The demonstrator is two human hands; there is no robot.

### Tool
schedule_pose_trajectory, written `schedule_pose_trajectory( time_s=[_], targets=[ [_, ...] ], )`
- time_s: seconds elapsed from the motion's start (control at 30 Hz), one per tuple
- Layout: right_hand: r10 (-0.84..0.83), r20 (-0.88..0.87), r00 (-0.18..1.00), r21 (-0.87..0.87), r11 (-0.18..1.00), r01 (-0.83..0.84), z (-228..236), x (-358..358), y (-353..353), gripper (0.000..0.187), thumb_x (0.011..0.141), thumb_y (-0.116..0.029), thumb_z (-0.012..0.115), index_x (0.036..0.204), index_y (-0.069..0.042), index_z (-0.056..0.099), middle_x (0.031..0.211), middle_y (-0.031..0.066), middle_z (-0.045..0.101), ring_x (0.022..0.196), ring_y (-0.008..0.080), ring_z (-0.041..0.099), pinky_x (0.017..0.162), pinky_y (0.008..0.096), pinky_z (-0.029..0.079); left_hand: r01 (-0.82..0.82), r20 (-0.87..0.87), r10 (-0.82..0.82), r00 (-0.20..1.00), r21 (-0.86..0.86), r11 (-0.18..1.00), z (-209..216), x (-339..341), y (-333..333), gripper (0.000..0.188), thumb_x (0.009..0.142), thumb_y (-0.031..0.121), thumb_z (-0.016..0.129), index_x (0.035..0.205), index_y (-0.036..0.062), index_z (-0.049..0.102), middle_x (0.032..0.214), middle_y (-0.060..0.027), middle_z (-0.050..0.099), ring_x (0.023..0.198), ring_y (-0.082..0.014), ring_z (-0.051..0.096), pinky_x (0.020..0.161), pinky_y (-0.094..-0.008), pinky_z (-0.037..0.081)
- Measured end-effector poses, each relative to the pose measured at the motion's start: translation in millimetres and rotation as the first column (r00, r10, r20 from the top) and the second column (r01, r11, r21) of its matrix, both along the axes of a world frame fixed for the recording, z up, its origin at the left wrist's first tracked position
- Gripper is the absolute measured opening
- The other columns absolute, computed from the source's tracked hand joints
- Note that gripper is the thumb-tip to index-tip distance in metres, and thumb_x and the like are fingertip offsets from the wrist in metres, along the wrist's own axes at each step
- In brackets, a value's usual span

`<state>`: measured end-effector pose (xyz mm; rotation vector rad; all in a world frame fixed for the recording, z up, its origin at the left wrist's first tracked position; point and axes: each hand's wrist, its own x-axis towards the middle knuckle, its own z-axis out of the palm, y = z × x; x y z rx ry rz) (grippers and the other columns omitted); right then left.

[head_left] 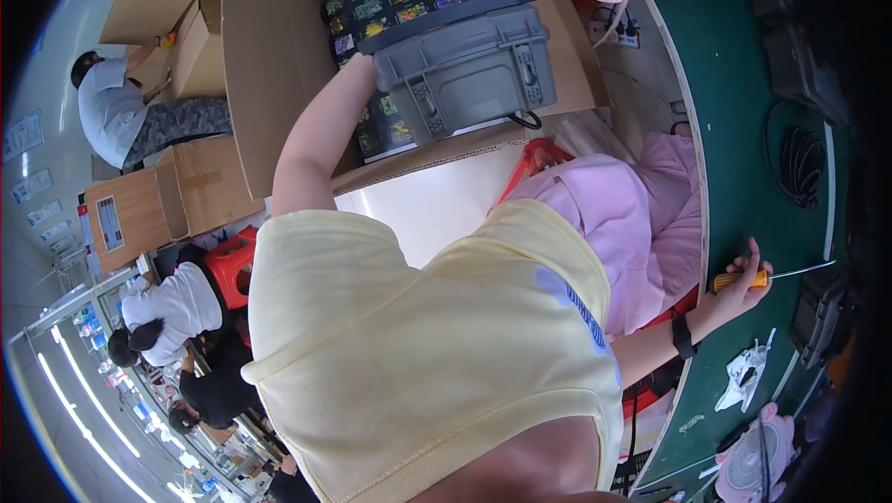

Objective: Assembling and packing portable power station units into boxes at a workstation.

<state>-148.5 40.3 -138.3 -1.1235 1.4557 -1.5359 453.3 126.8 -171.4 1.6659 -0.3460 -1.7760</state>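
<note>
**A:** Right hand (739, 287)?

**B:** Closed around the orange handle of a screwdriver (743, 277), thumb on top; metal shaft pointing away from the body, over the edge of the green table (743, 131). Black wristband (683, 336) just behind the hand.

**A:** Left hand (360, 71)?

**B:** Stretched far out on a straight arm to the near lower corner of a grey plastic case (465, 66). Touching it, apparently; fingers hidden behind the case, so cannot tell whether spread or gripping.

**A:** Position of the case relative to the hands?

**B:** At the left fingertips, well apart from the right hand. Tilted, lid edge uppermost, resting over an open cardboard box (269, 66) lined with colourful packets.

**A:** Surroundings, outward from the right hand?

**B:** Crumpled white rag (743, 378) near, below the hand; small pink fan (753, 466) beyond that; black cable coil (799, 164) farther along the table. Pink garment (632, 215) between the two arms. Person in a white shirt (107, 108) well beyond the left hand, bent over further boxes.

**A:** Likely faults from here?

**B:** Judged, not seen: slip or tip of the tilted case, caused by one-handed support at full reach with an unseen grip. Also possible: screwdriver tip catching the cable coil or rag, caused by gaze and reach directed at the opposite side.
</note>
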Motion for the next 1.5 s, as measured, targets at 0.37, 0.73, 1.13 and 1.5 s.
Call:
schedule_pose_trajectory(
  time_s=[0.37,0.73,1.13,1.5],
  targets=[
    [-0.006,-0.031,1.0,0.023,1.0,0.007,-3.6,-5.2,-0.3,0.013,0.101,-0.012,0.062,0.104,-0.01,0.049,0.108,0.0146,0.072,0.064,0.0046,0.053,0.06,0.0158,0.046,0.709,0.761,-0.433,0.483,-0.051,0.703,-36.5,8.9,2.6,0.116,0.057,0.035,0.097,0.143,-0.0118,0.036,0.141,-0.0219,0.053,0.13,-0.0277,0.051,0.113,-0.0335,0.037],
    [-0.018,-0.063,0.998,0.032,0.999,0.02,-4.1,-6.6,-3.1,0.013,0.1,-0.012,0.062,0.104,-0.009,0.05,0.109,0.0151,0.072,0.066,0.005,0.054,0.06,0.0162,0.047,0.699,0.842,-0.522,0.137,0.292,0.653,-87.8,-4.2,38.9,0.122,0.051,0.054,0.091,0.141,-0.0108,0.039,0.131,-0.0254,0.057,0.12,-0.0399,0.057,0.106,-0.0411,0.042],
    [-0.031,-0.098,0.995,0.027,0.999,0.033,-2.6,-2.4,-3.0,0.01,0.101,-0.01,0.061,0.102,-0.008,0.051,0.108,0.0152,0.073,0.066,0.0052,0.053,0.059,0.0169,0.046,0.718,0.973,-0.204,-0.109,0.219,0.66,-146.8,-76.4,42.9,0.092,0.053,0.052,0.091,0.125,0.0029,0.06,0.112,-0.0121,0.058,0.113,-0.03,0.057,0.103,-0.0423,0.039],
    [-0.011,-0.057,0.998,0.006,1.0,0.011,-5.0,-2.0,-2.1,0.011,0.1,-0.011,0.061,0.104,-0.008,0.051,0.107,0.0155,0.072,0.067,0.0055,0.054,0.06,0.017,0.047,0.7,0.912,-0.291,-0.288,0.408,0.586,-131.2,-92.0,41.9,0.084,0.062,0.054,0.086,0.124,0.0042,0.058,0.11,-0.0153,0.059,0.11,-0.0316,0.059,0.096,-0.0432,0.042]
  ],
)
